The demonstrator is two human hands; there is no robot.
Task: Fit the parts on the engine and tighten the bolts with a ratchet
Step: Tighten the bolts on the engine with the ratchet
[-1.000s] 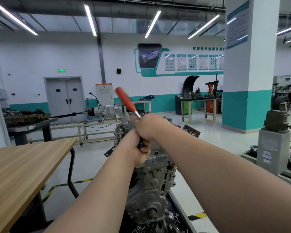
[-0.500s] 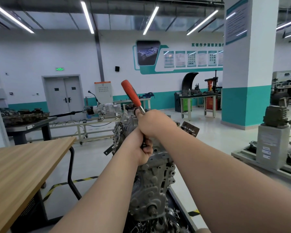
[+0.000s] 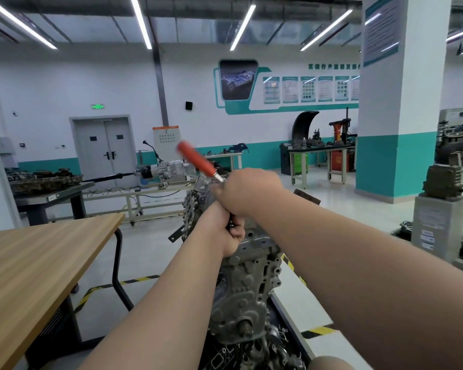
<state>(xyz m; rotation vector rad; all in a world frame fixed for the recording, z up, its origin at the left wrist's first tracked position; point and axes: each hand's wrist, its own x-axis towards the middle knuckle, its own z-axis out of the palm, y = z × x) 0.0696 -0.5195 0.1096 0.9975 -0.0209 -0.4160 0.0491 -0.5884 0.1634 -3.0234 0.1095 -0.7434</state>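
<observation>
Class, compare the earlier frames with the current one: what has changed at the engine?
The ratchet swung its red handle leftward and lower. The right hand and left hand kept their grips on it; the engine stayed put.

Rough cast-metal engine [image 3: 247, 279], glossy orange-handled ratchet [image 3: 198, 162], wood-grain table [image 3: 38, 260].

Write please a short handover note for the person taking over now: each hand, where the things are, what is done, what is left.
Right hand: grips the shaft of the red-handled steel ratchet, handle pointing up-left.
Left hand: just below, grips the tool's dark lower end atop the grey cast-metal engine.
Done: ratchet set on the engine; bolt hidden.
Left: tightening; how many bolts remain is not visible.
</observation>
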